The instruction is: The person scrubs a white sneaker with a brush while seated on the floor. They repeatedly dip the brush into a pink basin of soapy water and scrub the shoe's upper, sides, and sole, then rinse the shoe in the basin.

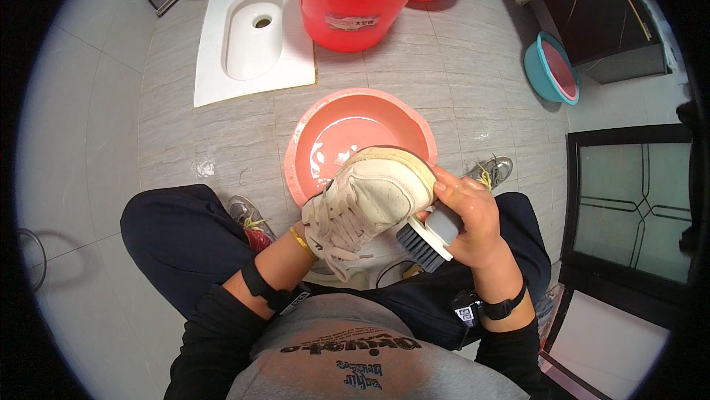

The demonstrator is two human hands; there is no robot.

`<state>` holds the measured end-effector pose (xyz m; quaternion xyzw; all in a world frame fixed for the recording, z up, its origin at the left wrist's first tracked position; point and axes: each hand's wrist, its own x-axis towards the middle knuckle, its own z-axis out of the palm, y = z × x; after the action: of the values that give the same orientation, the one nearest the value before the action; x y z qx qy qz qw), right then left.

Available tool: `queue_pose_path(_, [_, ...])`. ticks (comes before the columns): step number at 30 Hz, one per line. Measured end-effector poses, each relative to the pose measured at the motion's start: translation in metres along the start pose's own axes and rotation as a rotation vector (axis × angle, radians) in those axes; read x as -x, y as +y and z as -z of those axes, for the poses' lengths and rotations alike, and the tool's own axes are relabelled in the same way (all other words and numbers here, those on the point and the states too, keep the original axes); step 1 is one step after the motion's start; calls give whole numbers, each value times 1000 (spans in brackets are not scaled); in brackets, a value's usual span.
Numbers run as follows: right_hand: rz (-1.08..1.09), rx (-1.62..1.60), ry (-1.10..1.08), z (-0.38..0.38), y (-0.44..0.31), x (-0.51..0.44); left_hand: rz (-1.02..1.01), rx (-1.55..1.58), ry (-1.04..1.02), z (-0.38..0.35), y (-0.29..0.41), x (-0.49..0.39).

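A white lace-up sneaker (377, 195), its toe turned up and to the right, is held over the near part of a pink plastic basin (360, 101) with shallow liquid in it. My left hand (304, 228) is mostly hidden behind or inside the shoe at its ankle end; only the wrist side shows, so its fingers cannot be seen. In my right hand (471, 211) is a scrub brush (424, 247) with dark grey bristles and a white and grey body, bristles facing down and left. Fingers of that hand also touch the shoe's toe edge.
Beyond the basin stand a big red tub (355, 17) and a white squat toilet (252, 39) set in the grey tiled floor. A teal basin (541, 73) with a pink one inside leans at the right, near a black-framed glass door (632, 206). My knees flank the basin.
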<state>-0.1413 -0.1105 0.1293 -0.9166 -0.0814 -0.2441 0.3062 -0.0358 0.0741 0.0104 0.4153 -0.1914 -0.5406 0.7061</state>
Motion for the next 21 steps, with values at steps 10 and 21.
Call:
queue_pose_path(10, [-191,-221,66,-6,17,15,17,444,-152,-1,7,-3])
queue_pose_path(21, [-1771,-175,402,-82,233,170,47,532,-10,34,-35,-11])
